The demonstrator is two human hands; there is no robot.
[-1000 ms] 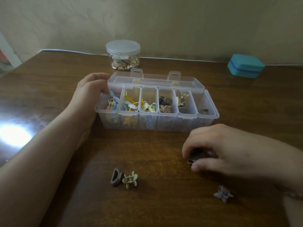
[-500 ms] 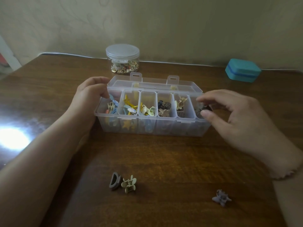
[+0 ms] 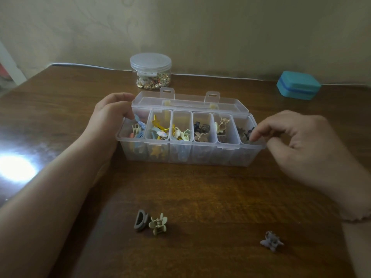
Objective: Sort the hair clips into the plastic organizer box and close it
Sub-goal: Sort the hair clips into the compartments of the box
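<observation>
Right now we have the clear plastic organizer box (image 3: pixel 190 153) standing on the brown wooden table (image 3: pixel 200 193), its lid (image 3: pixel 188 102) hinged back behind it with two latch tabs sticking up. Its six compartments run left to right: the first holds blue, pink and pale clips, the second yellow and blue ones, the third cream and light green ones, the fourth dark and tan claw clips, the fifth cream flower-shaped clips, and the sixth a few dark clips, though their shapes there are too blurred for us to name. Our left hand (image 3: pixel 109 119) rests against the box's left end, fingers curled over the rim at the far left corner, gripping it. Our right hand (image 3: pixel 297 143) hovers at the right end, fingers loosely bent with the tips just over the sixth compartment; we think it holds nothing, but the fingertips overlap the dark clips and we cannot be sure. On the near part of the table three clips lie loose: a grey half-round clip (image 3: pixel 140 220) touching a pale green flower clip (image 3: pixel 158 223), and, well apart to the right, a lavender clip (image 3: pixel 271 241). Behind the box stands a round clear jar (image 3: pixel 151 71) with a frosted lid, part filled with small gold-coloured pieces. A teal case (image 3: pixel 298 88), closed, sits at the far right near the wall.
</observation>
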